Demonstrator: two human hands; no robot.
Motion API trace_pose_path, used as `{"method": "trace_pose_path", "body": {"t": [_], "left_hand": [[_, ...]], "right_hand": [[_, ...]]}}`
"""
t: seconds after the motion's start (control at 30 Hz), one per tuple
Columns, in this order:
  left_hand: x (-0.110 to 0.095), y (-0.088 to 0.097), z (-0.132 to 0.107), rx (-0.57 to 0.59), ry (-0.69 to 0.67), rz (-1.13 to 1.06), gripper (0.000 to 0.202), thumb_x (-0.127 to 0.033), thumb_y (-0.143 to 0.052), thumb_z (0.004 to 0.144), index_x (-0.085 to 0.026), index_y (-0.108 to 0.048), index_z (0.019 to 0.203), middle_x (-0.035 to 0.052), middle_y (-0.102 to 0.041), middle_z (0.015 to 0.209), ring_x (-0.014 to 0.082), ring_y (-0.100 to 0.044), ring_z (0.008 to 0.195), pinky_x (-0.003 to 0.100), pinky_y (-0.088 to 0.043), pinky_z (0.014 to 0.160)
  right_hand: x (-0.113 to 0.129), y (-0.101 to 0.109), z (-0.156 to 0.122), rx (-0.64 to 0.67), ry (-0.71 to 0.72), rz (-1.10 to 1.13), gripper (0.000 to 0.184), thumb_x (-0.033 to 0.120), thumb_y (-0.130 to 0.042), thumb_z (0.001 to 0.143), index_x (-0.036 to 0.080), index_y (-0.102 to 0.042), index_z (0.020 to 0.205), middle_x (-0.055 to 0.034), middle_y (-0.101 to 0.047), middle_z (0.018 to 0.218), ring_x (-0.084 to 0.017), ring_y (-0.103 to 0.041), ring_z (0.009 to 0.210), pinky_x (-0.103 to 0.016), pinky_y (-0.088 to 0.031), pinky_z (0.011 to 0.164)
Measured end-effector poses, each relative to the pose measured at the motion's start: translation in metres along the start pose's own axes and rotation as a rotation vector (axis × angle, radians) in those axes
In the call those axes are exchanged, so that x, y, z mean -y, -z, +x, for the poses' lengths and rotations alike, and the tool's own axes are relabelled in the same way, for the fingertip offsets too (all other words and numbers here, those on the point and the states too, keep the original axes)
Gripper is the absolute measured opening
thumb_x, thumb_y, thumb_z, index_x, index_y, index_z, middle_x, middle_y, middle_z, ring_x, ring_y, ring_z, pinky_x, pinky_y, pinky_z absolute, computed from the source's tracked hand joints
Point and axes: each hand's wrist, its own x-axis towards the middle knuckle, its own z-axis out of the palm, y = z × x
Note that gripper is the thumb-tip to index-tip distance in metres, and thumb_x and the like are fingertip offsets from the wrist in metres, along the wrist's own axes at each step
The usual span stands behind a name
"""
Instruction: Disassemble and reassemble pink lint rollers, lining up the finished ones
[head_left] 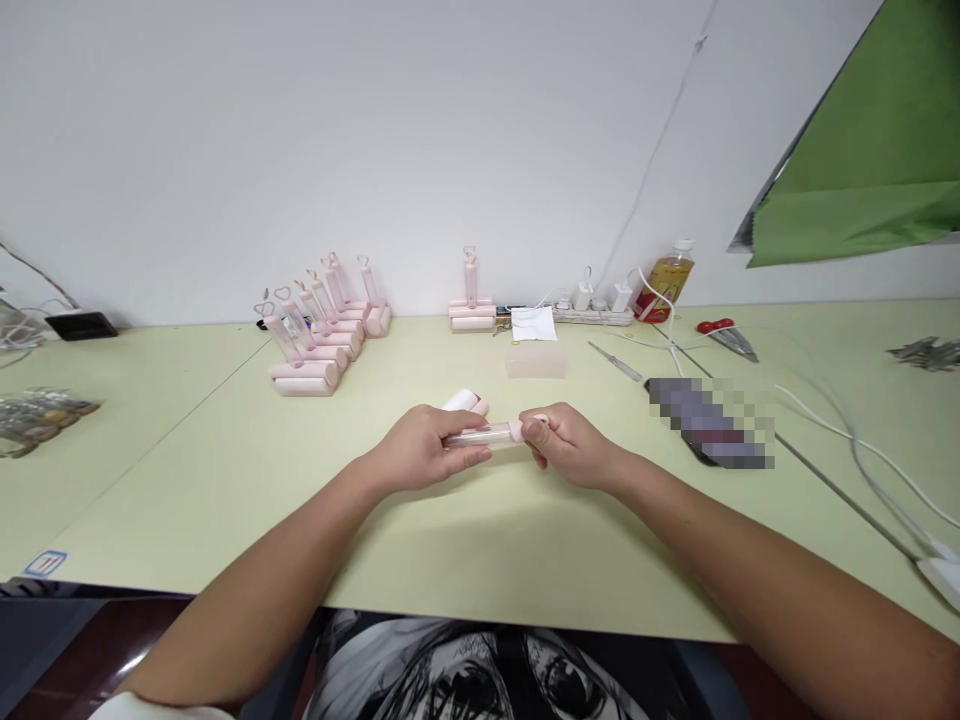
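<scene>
Both my hands hold one pink-and-white lint roller above the front middle of the table. My left hand (435,445) is wrapped around its clear handle (489,435), with the thumb below and the fingers above. The white roller head (463,400) shows just behind my left fingers, partly covered by them. My right hand (566,443) closes on the pale pink end (516,430) of the handle, and the fingers hide most of that end.
Several finished-looking pink lint rollers (304,375) stand at the back left, another lint roller (472,315) by the wall. A translucent pink block (537,362), knife (615,361), phone-like blurred object (709,420), red-handled cutters (727,338), drink bottle (666,283) and power strip (600,316) lie around, with white cables at right.
</scene>
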Motion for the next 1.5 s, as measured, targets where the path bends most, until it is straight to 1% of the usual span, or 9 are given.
{"method": "trace_pose_path", "body": {"t": [0.37,0.77,0.97,1.07,1.17,1.27,1.37,1.43,1.5], "left_hand": [[0.004,-0.005,0.002,-0.040,0.022,0.019,0.032,-0.041,-0.055,0.086,-0.018,-0.069,0.102,-0.0025,-0.054,0.059,0.0081,-0.042,0.051,0.019,-0.031,0.052],[0.005,-0.006,0.002,-0.076,0.024,0.131,0.030,-0.038,-0.057,0.086,-0.018,-0.069,0.104,-0.0025,-0.059,0.059,0.0082,-0.047,0.050,0.020,-0.034,0.052],[0.009,-0.007,0.001,-0.179,-0.108,0.321,0.033,-0.040,-0.056,0.088,-0.019,-0.068,0.110,-0.0006,-0.063,0.062,0.0100,-0.054,0.052,0.021,-0.037,0.054],[0.011,-0.008,0.002,-0.224,-0.163,0.437,0.037,-0.043,-0.052,0.090,-0.020,-0.066,0.115,0.0019,-0.066,0.067,0.0126,-0.058,0.057,0.022,-0.038,0.055],[0.011,-0.010,0.004,-0.197,-0.093,0.439,0.038,-0.045,-0.053,0.089,-0.022,-0.065,0.117,0.0031,-0.067,0.073,0.0145,-0.061,0.063,0.023,-0.039,0.057],[0.009,-0.013,0.006,-0.143,-0.005,0.361,0.035,-0.044,-0.056,0.087,-0.023,-0.065,0.114,0.0036,-0.069,0.083,0.0153,-0.063,0.068,0.024,-0.041,0.061],[0.008,-0.016,0.007,-0.137,-0.015,0.312,0.032,-0.041,-0.056,0.087,-0.023,-0.063,0.112,0.0047,-0.068,0.092,0.0172,-0.063,0.077,0.026,-0.043,0.065],[0.008,-0.016,0.008,-0.183,-0.052,0.301,0.033,-0.042,-0.057,0.086,-0.021,-0.061,0.112,0.0066,-0.066,0.098,0.0196,-0.062,0.086,0.028,-0.045,0.072],[0.011,-0.014,0.009,-0.262,-0.072,0.290,0.038,-0.041,-0.059,0.084,-0.020,-0.057,0.116,0.0093,-0.062,0.106,0.0224,-0.058,0.098,0.032,-0.045,0.082]], "right_hand": [[0.000,-0.012,0.001,-0.057,-0.107,0.149,0.061,0.074,-0.030,0.086,0.021,-0.034,0.056,0.0056,-0.030,0.049,-0.009,-0.036,0.041,-0.023,-0.028,0.041],[-0.004,-0.020,0.002,-0.029,-0.216,0.315,0.065,0.076,-0.029,0.084,0.020,-0.036,0.052,0.0070,-0.028,0.044,-0.010,-0.045,0.033,-0.022,-0.032,0.036],[0.009,-0.025,0.003,-0.087,-0.383,0.557,0.062,0.073,-0.040,0.083,0.021,-0.037,0.050,0.0091,-0.023,0.039,-0.007,-0.026,0.031,-0.023,-0.036,0.035],[0.011,-0.017,0.006,-0.003,-0.506,0.652,0.058,0.068,-0.038,0.087,0.022,-0.037,0.051,0.0098,-0.020,0.037,-0.007,-0.021,0.031,-0.026,-0.037,0.035],[0.008,-0.007,0.008,-0.046,-0.456,0.372,0.054,0.062,-0.035,0.090,0.020,-0.049,0.059,0.0059,-0.034,0.041,-0.011,-0.034,0.036,-0.030,-0.044,0.045],[0.008,-0.004,0.006,-0.233,-0.134,-0.160,0.037,0.051,-0.049,0.089,0.018,-0.064,0.093,-0.0059,-0.063,0.075,-0.021,-0.058,0.071,-0.035,-0.048,0.068],[0.012,-0.007,0.003,-0.124,0.125,-0.423,0.042,0.043,-0.057,0.087,0.020,-0.057,0.122,-0.0119,-0.065,0.106,-0.025,-0.058,0.094,-0.037,-0.045,0.081],[0.013,-0.009,0.002,-0.029,0.130,-0.441,0.037,0.038,-0.053,0.090,0.020,-0.057,0.123,-0.0109,-0.066,0.104,-0.023,-0.060,0.088,-0.035,-0.046,0.077],[0.010,-0.008,0.003,-0.028,0.065,-0.436,0.032,0.033,-0.050,0.092,0.019,-0.059,0.119,-0.0097,-0.067,0.099,-0.021,-0.061,0.083,-0.032,-0.045,0.073]]}}
